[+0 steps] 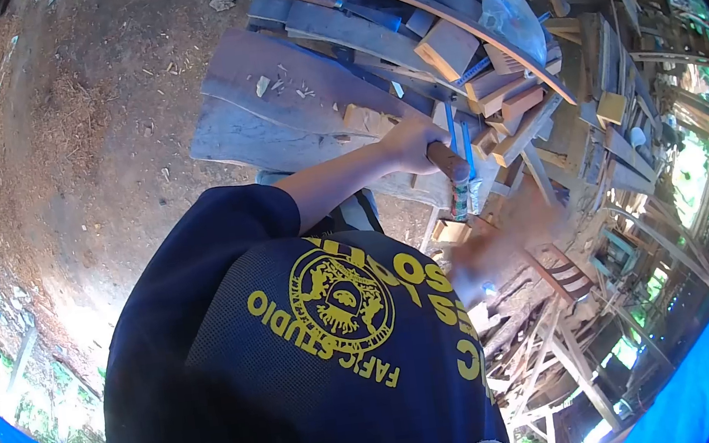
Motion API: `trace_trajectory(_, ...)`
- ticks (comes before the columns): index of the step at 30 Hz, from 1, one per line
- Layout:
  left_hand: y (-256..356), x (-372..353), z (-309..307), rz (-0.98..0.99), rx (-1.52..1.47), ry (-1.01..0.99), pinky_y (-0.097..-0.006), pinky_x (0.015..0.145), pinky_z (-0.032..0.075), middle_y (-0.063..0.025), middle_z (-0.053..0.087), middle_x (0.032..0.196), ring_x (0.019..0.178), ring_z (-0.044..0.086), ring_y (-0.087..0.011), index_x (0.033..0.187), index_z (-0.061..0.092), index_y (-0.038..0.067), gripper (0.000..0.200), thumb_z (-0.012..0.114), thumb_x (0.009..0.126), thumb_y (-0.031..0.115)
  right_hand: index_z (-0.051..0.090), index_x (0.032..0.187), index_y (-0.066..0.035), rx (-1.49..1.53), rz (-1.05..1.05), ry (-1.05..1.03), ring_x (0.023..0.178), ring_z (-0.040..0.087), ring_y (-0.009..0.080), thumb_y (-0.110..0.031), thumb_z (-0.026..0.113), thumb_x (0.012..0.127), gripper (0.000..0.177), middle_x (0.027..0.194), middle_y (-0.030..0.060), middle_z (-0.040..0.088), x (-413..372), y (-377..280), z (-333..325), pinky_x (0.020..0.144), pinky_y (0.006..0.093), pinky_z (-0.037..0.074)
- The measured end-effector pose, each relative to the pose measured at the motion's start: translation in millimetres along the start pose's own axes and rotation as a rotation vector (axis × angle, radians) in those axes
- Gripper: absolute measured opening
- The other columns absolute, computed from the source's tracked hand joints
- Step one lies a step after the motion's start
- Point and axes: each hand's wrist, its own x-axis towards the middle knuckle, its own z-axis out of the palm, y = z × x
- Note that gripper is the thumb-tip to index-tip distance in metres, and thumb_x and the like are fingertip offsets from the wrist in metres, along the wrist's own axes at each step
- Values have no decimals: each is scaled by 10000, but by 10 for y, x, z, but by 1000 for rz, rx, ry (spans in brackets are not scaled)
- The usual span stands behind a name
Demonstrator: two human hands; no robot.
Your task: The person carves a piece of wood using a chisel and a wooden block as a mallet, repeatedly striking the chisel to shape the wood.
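Observation:
My left hand (416,145) reaches over the bench edge, fingers curled around a brown rounded wooden piece (448,159); its full shape is hidden. Just below that piece is a narrow green-and-red patterned item (460,200), too small to name. Blue strips (468,150) stand close by the fingers. My right hand (511,238) is smeared by motion, lower and to the right of the left one. Whether its fingers hold anything is not visible. A small wooden block (450,231) lies between the blurred hand and my shirt.
A wide plank (266,77) with wood chips reaches leftward. Stacked boards and blocks (448,49) lie ahead, with a clear plastic bag (511,21) on them. A slatted wooden piece (563,274) and leaning timbers (581,371) are at right. Dirt ground (117,162) spreads left.

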Motion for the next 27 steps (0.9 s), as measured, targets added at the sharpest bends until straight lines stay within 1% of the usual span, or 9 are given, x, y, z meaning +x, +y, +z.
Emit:
trace_trajectory(1, 2, 5, -23, -6, 13, -26, -396, 599, 429, -96, 573, 700, 702, 598, -316, 701, 560, 88, 207, 718, 608, 185, 571, 1051, 78, 210, -10, 711, 975, 577, 250, -269, 723, 709, 511, 835, 155, 626, 76, 254, 663, 959, 383, 365)
trace_trajectory(5, 21, -14, 39, -17, -8, 41, -399, 588, 420, -99, 564, 680, 688, 593, -322, 700, 555, 84, 209, 717, 601, 170, 518, 1161, 121, 25, -620, 362, 1003, 560, 237, -200, 808, 636, 680, 1095, 200, 565, 258, 651, 99, 873, 364, 454)
trace_trajectory(10, -63, 25, 64, 22, 22, 52, -426, 583, 436, -110, 592, 666, 669, 595, -330, 673, 584, 95, 193, 707, 591, 218, 593, 796, -96, -23, 153, -140, 823, 594, 133, -120, 571, 786, 34, 801, 70, 611, -43, 593, -1465, 749, 240, 474)
trace_trajectory(12, -52, 21, 61, 18, 37, 50, -414, 584, 428, -105, 574, 664, 672, 591, -328, 681, 564, 89, 207, 713, 586, 197, 610, 1040, 4, 26, -1267, -479, 800, 645, 253, -169, 541, 870, 252, 804, 150, 637, -77, 233, -764, 675, 333, 545)
trace_trajectory(16, -70, 17, 37, 32, 50, 59, -405, 592, 425, -100, 560, 671, 691, 589, -331, 696, 550, 83, 240, 724, 563, 181, 527, 1143, 120, -119, -519, 671, 995, 582, 264, -289, 822, 620, 726, 1043, 170, 609, 629, 1063, 536, 943, 361, 414)
trace_trajectory(22, -93, 22, 79, -5, 70, 16, -409, 633, 437, -100, 582, 702, 726, 597, -332, 725, 572, 84, 260, 715, 518, 149, 469, 1304, 48, 41, -910, 516, 1076, 545, 193, -45, 685, 631, 714, 1174, 135, 580, 291, 714, -175, 1017, 333, 373)
trace_trajectory(24, -108, 10, 60, -7, 45, 23, -408, 639, 441, -99, 593, 716, 734, 601, -330, 747, 589, 85, 270, 710, 513, 142, 547, 1069, 55, 224, -1273, -263, 886, 612, 222, -153, 502, 755, 379, 946, 156, 623, 3, 177, -628, 832, 341, 479)
trace_trajectory(26, -97, 7, 50, -3, 21, 25, -408, 646, 445, -97, 603, 729, 743, 605, -329, 769, 606, 87, 284, 706, 507, 135, 558, 894, 36, 47, -270, -406, 750, 591, 211, -119, 488, 800, 195, 865, 140, 621, -121, 284, -1341, 705, 305, 447)
trace_trajectory(27, -82, 13, 38, -9, 40, 4, -407, 652, 449, -96, 610, 743, 755, 609, -328, 796, 619, 88, 299, 707, 513, 135, 596, 858, 9, -4, -855, -350, 767, 592, 223, -123, 484, 847, 174, 885, 125, 634, 108, 441, -1196, 699, 333, 444)
